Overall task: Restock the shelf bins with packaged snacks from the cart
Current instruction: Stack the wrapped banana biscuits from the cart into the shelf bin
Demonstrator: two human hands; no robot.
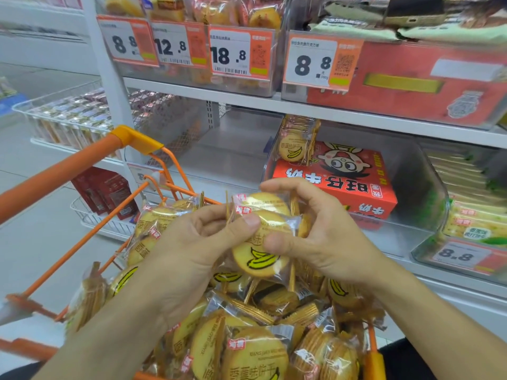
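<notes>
The orange cart [68, 171] in front of me is heaped with clear-wrapped round banana biscuit packets [247, 349]. Above the heap, both hands hold a small stack of these packets [263, 242]. My left hand [197, 248] pinches the stack from the left with thumb on top. My right hand [318, 229] curls round it from the right, thumb pressed on the front packet. A clear shelf bin [419, 187] straight ahead holds a few of the same packets [296, 144] standing at its back left, on a red carton [343, 176].
Price tags front the upper shelf bins [189, 48] of pastries. A bin of green-and-yellow packets [472, 209] stands at the right. Wire baskets [68, 116] with small snacks hang at the left, and a rack of red packs [107, 193] sits lower left.
</notes>
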